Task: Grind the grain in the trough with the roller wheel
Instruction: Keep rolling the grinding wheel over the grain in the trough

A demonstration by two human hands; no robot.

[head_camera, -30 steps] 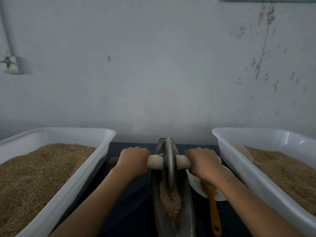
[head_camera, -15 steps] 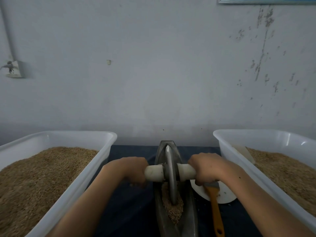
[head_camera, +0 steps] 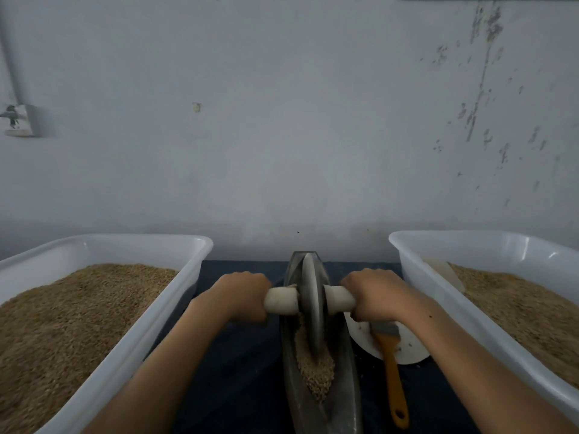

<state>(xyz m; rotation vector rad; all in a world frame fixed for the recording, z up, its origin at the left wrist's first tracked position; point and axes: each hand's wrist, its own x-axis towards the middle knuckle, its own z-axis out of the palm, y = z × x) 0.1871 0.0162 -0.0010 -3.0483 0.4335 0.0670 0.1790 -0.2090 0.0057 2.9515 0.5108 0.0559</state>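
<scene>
2 tubs (head_camera: 103, 245) (head_camera: 488, 242) of grain (head_camera: 315, 368)

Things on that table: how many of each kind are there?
Tubs of grain: 2 (left, right)
Trough: 1
Roller wheel: 1
Brush: 1
Plate: 1
Total: 6

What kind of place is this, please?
Probably a small grain-processing workroom: two white tubs full of grain, a metal trough with a roller wheel on a dark table, and a scuffed bare wall.
</scene>
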